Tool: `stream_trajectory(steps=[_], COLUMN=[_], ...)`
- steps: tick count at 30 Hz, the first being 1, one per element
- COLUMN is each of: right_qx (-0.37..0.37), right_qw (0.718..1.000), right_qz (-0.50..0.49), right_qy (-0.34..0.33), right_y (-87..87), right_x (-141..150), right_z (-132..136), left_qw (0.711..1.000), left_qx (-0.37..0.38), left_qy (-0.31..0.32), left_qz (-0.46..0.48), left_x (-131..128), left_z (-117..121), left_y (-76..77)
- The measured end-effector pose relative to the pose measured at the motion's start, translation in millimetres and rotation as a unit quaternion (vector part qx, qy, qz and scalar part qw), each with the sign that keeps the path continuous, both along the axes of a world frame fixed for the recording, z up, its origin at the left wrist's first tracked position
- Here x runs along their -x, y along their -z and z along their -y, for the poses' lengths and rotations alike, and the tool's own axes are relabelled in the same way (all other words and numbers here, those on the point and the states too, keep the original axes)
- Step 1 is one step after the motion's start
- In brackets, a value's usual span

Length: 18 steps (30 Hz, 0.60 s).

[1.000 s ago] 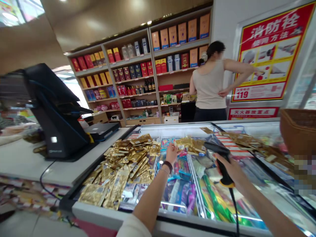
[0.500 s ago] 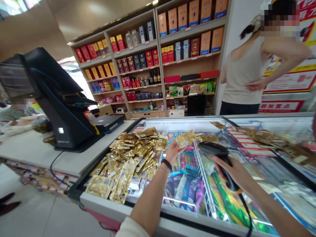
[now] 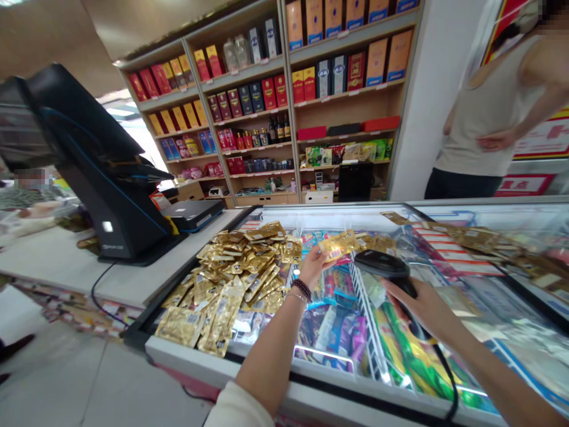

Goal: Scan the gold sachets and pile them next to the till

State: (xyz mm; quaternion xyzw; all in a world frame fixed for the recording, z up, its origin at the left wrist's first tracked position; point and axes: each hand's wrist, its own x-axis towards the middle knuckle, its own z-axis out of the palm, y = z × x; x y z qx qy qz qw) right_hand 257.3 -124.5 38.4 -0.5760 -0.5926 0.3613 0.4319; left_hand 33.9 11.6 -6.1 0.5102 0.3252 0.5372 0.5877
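Note:
Between the fingers of my left hand (image 3: 313,265) is one end of a gold foil packet (image 3: 338,244), raised above the freezer's glass top. My right hand (image 3: 422,305) grips the handle of a black barcode scanner (image 3: 383,265), its head facing the packet from the right, a short gap apart. A large heap of similar gold packets (image 3: 240,267) lies on the glass to the left of my left hand. Under the glass, colourful wrapped goods (image 3: 333,332) fill wire baskets. The scanner's cord (image 3: 448,373) hangs down towards me.
Further gold packets (image 3: 484,237) lie on the right part of the freezer. To the left, a black checkout terminal (image 3: 120,196) stands on a white counter (image 3: 146,284). Behind are shelves of boxes and bottles (image 3: 267,112). Another person (image 3: 484,124) stands at the back right.
My view has shifted slightly, so the other person appears further right. Both hands keep their holds; the packet and scanner stay close together, the packet tilted a little flatter.

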Motion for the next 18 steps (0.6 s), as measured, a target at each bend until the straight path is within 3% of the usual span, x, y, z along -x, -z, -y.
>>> stream_trajectory(steps=[5,11,15,18], right_qx=[0.013,-0.035,-0.002,0.031], right_qw=[0.999,0.996,0.994,0.983], right_qz=[-0.028,-0.067,-0.108,-0.175], right_qy=[0.010,0.050,0.032,0.045], right_y=[-1.5,-6.4,0.6,6.7], right_x=[2,18,18,22], right_z=[0,6,-13,-37], left_qw=[1.000,0.998,0.994,0.989], left_qx=[-0.004,0.019,0.014,-0.017], left_qy=[0.001,-0.024,-0.080,-0.123], left_qz=[0.006,0.048,0.068,0.084], left_x=[0,2,14,38], left_z=[0,0,-5,-11], left_y=[0.1,0.1,-8.5,-23.4])
